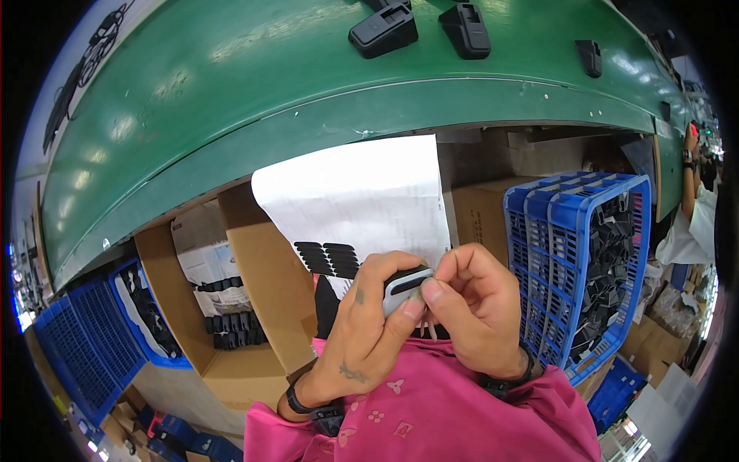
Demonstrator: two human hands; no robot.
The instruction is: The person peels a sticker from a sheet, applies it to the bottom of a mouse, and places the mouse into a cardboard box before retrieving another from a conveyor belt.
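Note:
My left hand point(362, 331) is closed round a small grey plastic part with a black oval strip point(408, 283) along its upper face. At the right end of that part, my right hand point(483, 304) pinches with thumb and forefinger; the exact grip between the tips is partly hidden. Just beyond my hands lies a white paper sheet point(354, 192), curled at its left edge. Several black elongated pads point(325, 260) sit in two columns on its near left area, close to my left hand.
A blue crate point(539, 262) full of black plastic parts point(604, 277) stands at right. An open cardboard box point(265, 269) with black parts is at left, beside blue crates point(88, 339). Black cradles point(466, 32) rest on the green worktop point(292, 61). Another person's arm point(687, 181) shows far right.

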